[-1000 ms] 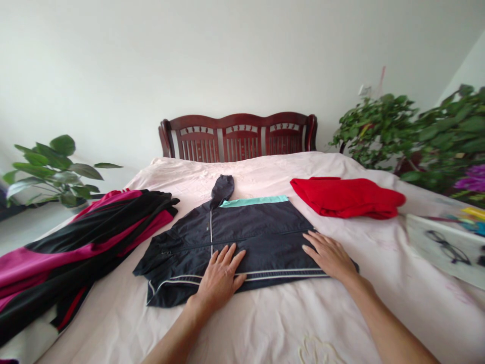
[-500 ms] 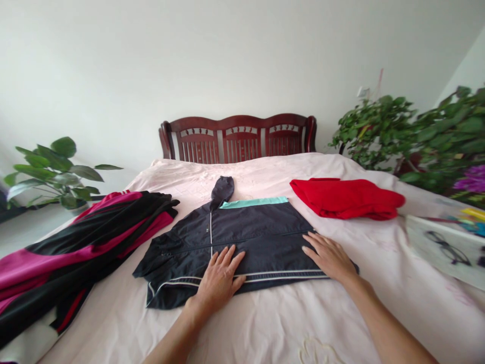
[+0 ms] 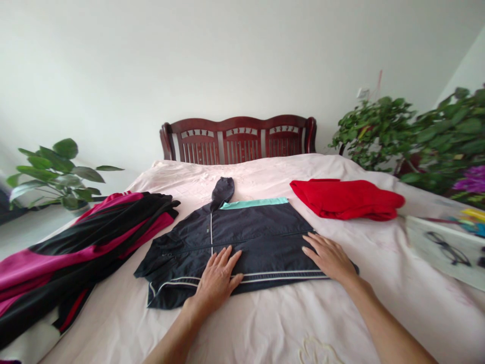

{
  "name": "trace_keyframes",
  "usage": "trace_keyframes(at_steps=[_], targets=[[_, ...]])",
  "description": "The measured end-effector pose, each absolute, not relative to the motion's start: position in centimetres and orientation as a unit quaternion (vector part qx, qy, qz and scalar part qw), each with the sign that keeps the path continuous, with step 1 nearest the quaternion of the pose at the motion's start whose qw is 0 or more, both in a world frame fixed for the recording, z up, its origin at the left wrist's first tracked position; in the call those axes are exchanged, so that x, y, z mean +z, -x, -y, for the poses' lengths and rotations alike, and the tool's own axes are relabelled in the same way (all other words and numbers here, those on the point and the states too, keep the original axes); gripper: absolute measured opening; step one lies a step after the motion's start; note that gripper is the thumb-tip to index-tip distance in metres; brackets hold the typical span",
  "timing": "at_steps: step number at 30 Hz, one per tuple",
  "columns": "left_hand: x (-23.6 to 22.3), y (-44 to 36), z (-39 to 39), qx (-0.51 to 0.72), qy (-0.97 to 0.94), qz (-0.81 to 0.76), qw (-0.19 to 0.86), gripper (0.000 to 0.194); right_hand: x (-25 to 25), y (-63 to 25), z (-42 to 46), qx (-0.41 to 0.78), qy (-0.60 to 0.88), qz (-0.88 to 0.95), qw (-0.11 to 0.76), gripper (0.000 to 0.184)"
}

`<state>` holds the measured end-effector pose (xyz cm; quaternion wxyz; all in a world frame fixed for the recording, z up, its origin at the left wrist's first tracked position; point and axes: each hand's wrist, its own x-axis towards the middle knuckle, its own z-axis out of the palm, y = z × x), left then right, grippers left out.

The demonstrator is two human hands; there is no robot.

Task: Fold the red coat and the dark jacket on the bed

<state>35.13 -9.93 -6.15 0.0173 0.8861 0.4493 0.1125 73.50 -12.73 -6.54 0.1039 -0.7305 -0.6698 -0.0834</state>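
Showing a dark navy hooded jacket (image 3: 261,237) laid flat on a pale pink bed sheet (image 3: 261,323), seen from our head-worn camera. The hood (image 3: 222,192) points toward the dark red wooden headboard (image 3: 238,144), and the mint collar lining (image 3: 253,202) lies just below it. The jacket's long axis runs across the bed, parallel to the white-striped hem (image 3: 280,276). Both our hands lie on the garment's near part: our left hand (image 3: 217,283) on the hem close to the centre, and our right hand (image 3: 329,258) toward the right end. The fingers (image 3: 223,263) of each hand are spread flat and open, gripping nothing. A red garment (image 3: 346,199) lies to the right, and a magenta and black garment (image 3: 87,247) to the left.
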Motion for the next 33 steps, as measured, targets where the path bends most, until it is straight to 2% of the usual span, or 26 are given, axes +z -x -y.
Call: trace_keyframes(at_steps=[20, 33], targets=[[-4.7, -28.2, 8.3, 0.014, -0.866, -0.500, -0.012, 0.061, -6.7, -73.7, 12.7, -0.087, 0.727, 0.673, 0.105, 0.059], [-6.5, -25.6, 7.8, 0.059, -0.860, -0.507, -0.022, 0.055, -6.8, -73.9, 12.7, -0.087, 0.731, 0.669, 0.097, 0.060]])
